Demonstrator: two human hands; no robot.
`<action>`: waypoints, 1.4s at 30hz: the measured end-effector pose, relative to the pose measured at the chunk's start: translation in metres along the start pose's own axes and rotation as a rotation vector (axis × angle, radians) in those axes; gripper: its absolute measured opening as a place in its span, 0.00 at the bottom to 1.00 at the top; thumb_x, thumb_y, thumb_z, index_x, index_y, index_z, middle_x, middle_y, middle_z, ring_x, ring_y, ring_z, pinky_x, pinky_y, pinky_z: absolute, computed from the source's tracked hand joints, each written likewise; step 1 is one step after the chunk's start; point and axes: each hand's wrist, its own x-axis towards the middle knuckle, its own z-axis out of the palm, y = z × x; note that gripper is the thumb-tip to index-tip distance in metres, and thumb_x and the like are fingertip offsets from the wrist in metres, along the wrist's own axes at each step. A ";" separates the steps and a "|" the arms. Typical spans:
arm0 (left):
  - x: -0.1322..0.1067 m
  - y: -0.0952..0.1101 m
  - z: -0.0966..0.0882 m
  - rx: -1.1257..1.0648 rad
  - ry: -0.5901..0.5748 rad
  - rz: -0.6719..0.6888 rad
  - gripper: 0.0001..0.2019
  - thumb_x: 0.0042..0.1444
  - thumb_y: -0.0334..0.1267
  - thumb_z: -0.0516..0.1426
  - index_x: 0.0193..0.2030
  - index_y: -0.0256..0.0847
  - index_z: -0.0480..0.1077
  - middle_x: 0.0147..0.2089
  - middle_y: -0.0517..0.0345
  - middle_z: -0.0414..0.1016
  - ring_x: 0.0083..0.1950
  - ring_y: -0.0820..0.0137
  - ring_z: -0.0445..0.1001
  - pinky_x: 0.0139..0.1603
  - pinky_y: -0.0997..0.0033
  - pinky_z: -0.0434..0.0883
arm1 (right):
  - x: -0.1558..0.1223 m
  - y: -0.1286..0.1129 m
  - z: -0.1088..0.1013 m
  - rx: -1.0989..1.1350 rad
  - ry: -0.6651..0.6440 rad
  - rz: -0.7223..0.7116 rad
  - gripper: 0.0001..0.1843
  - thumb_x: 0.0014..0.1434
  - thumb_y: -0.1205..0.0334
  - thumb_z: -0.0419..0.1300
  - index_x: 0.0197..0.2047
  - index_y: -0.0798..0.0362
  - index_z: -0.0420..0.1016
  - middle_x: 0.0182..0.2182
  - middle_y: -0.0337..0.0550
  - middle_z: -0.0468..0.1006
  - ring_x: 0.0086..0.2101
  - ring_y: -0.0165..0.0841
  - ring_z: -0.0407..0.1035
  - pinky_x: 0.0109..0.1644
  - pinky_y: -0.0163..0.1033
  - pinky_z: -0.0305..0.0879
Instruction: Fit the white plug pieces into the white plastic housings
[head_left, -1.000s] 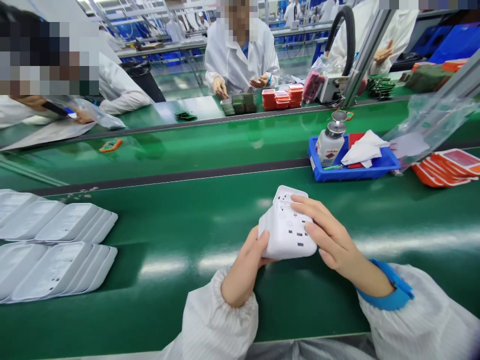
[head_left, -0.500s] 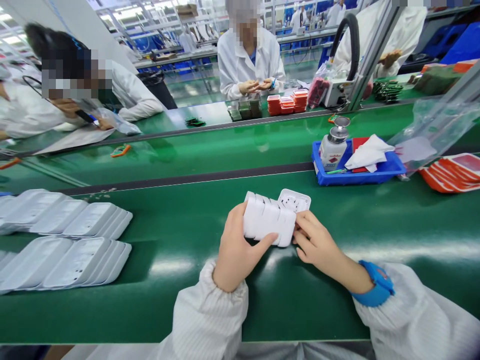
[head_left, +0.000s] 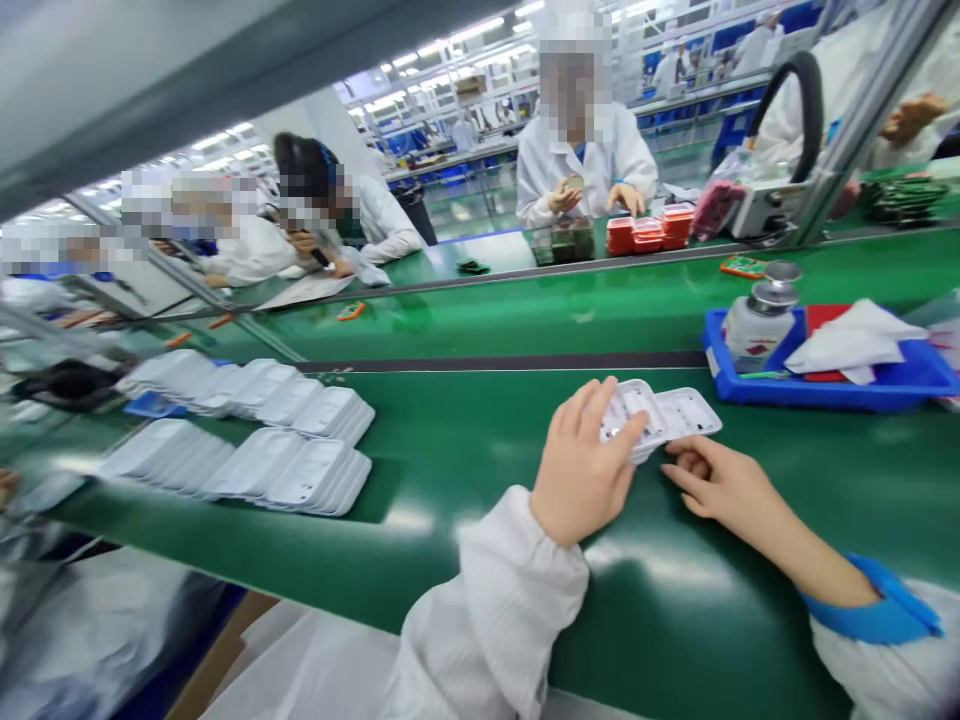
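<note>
Head view: a small stack of white plastic covers (head_left: 664, 420) is recorded on the green bench (head_left: 465, 470), just right of centre and in front of the blue tray (head_left: 832, 392). The covers are thin, rectangular shells with rounded corners, glossy white, fanned so that the rightmost one lies flat and uppermost; small dark openings are seen in its face, though their pattern is too blurred to be read. The left hand (head_left: 581, 470) is laid over the left end of the stack, fingers curled onto the top and the covers held under them. The right hand (head_left: 720, 485) is set just below the right end of the stack, fingers loosely bent with the tips at the lowest cover's edge; whether anything is pinched cannot be told. A blue wrist strap (head_left: 874, 605) is worn above the right cuff. Two long rows of like white covers (head_left: 255, 440) are laid overlapping on the bench, well apart to the left. In the blue tray are kept a pump bottle (head_left: 757, 322) and white cloths (head_left: 851, 342). Stacks of orange trays (head_left: 649, 232) are noted on the far bench, before a seated person in a white coat (head_left: 581, 165).
</note>
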 end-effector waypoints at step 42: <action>-0.021 -0.005 -0.022 -0.355 0.175 -0.003 0.22 0.63 0.54 0.47 0.50 0.37 0.67 0.45 0.45 0.72 0.46 0.60 0.71 0.44 0.61 0.70 | -0.035 -0.035 0.015 0.169 0.092 -0.686 0.11 0.58 0.72 0.48 0.44 0.51 0.63 0.41 0.45 0.71 0.38 0.36 0.68 0.36 0.37 0.65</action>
